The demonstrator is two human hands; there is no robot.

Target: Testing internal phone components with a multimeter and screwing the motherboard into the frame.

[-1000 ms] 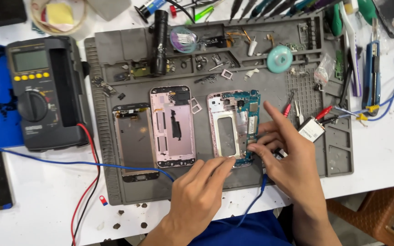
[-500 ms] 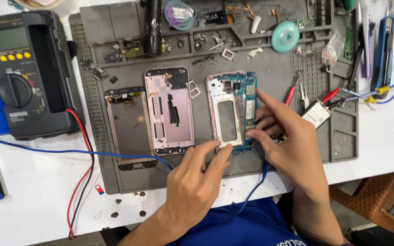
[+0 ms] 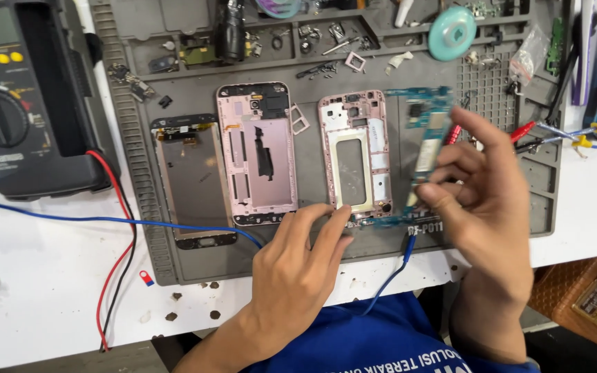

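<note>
while pinching: right hand, circuit board

You're looking down at a white counter, scuffed and flecked with small dark specks near its front edge. A grey work mat covers its middle. Even light falls from above, shadows soft. At lower right, beyond the counter's edge, you see a woven brown basket.

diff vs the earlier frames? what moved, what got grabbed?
The right hand has lifted the blue-green circuit board out of the pink phone mid-frame and tilted it up on its right side. The left hand stays with fingertips at the frame's bottom edge. The other two phone parts and the grey silicone mat are unchanged.
</note>
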